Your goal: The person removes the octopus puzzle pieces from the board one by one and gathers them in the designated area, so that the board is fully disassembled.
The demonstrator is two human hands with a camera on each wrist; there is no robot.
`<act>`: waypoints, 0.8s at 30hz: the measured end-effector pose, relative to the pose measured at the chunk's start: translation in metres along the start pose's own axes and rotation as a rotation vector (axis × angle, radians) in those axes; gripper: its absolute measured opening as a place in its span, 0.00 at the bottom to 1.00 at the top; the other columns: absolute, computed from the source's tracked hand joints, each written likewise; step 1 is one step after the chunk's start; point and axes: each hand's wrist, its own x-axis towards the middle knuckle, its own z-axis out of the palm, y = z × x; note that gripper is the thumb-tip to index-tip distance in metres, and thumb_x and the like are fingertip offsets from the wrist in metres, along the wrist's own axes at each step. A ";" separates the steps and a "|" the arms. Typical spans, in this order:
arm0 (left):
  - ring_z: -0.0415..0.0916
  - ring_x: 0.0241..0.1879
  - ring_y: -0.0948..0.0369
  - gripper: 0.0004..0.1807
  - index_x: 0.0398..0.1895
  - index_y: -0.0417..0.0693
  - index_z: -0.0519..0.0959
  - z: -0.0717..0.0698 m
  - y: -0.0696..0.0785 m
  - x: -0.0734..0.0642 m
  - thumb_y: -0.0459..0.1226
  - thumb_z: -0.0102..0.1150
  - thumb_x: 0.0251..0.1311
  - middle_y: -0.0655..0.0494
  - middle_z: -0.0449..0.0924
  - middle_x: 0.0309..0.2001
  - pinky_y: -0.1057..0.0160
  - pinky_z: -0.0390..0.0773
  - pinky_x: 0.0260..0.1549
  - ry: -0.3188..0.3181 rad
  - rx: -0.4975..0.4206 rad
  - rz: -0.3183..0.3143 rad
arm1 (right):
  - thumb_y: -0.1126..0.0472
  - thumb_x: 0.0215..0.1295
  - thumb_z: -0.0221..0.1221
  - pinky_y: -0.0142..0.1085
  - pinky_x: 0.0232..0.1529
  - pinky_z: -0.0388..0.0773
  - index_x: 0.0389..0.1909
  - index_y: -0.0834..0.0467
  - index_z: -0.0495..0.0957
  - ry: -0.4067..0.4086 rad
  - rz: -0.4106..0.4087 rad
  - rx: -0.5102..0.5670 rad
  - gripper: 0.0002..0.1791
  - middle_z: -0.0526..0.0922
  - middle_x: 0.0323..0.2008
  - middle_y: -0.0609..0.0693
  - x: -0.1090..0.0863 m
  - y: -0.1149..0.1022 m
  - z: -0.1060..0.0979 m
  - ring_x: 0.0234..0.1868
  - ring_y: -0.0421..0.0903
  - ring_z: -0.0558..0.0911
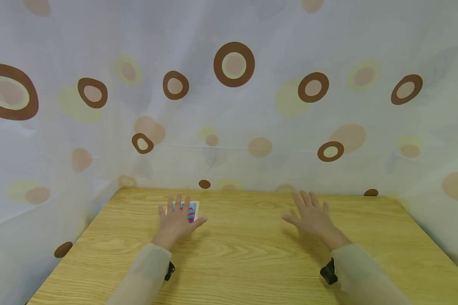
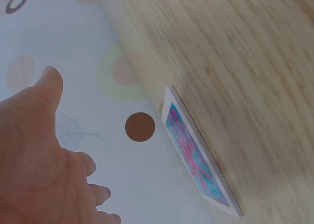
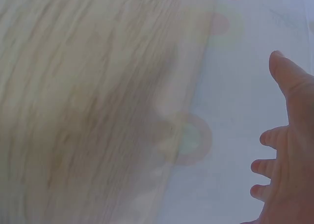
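Note:
A thin flat rectangular piece like a stack of cards or a tile (image 2: 194, 157), white-bordered with a blue and pink picture, lies on the wooden table (image 1: 244, 245) toward the back left. My left hand (image 1: 177, 222) hovers above it, fingers spread, and hides part of it in the head view. In the left wrist view that hand (image 2: 44, 160) is apart from the piece and holds nothing. Over the right part of the table, my right hand (image 1: 313, 216) is held with fingers spread, and it is empty in the right wrist view as well.
A white curtain (image 1: 229, 110) with brown, yellow and peach circles hangs behind the table and along both sides. Each wrist carries a small black device (image 1: 329, 272) under a light sleeve (image 1: 366, 271).

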 end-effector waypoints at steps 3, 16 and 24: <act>0.32 0.67 0.38 0.50 0.72 0.41 0.47 0.000 -0.005 0.000 0.65 0.43 0.57 0.37 0.38 0.70 0.34 0.32 0.59 0.012 -0.006 -0.005 | 0.32 0.60 0.47 0.71 0.54 0.35 0.70 0.64 0.49 0.007 -0.019 0.008 0.49 0.47 0.67 0.68 0.004 -0.005 0.001 0.66 0.68 0.41; 0.32 0.67 0.37 0.48 0.71 0.38 0.44 0.001 -0.044 -0.003 0.60 0.46 0.61 0.36 0.36 0.70 0.38 0.35 0.61 0.031 -0.040 0.021 | 0.36 0.61 0.51 0.71 0.54 0.44 0.69 0.63 0.53 -0.052 -0.137 0.030 0.45 0.51 0.67 0.66 0.038 -0.055 0.015 0.66 0.66 0.47; 0.34 0.66 0.36 0.44 0.70 0.34 0.46 0.004 -0.068 -0.001 0.55 0.48 0.63 0.33 0.40 0.69 0.38 0.38 0.61 0.027 -0.064 0.011 | 0.38 0.62 0.52 0.66 0.58 0.47 0.69 0.60 0.53 -0.122 -0.197 0.075 0.43 0.54 0.67 0.62 0.059 -0.097 0.036 0.67 0.63 0.49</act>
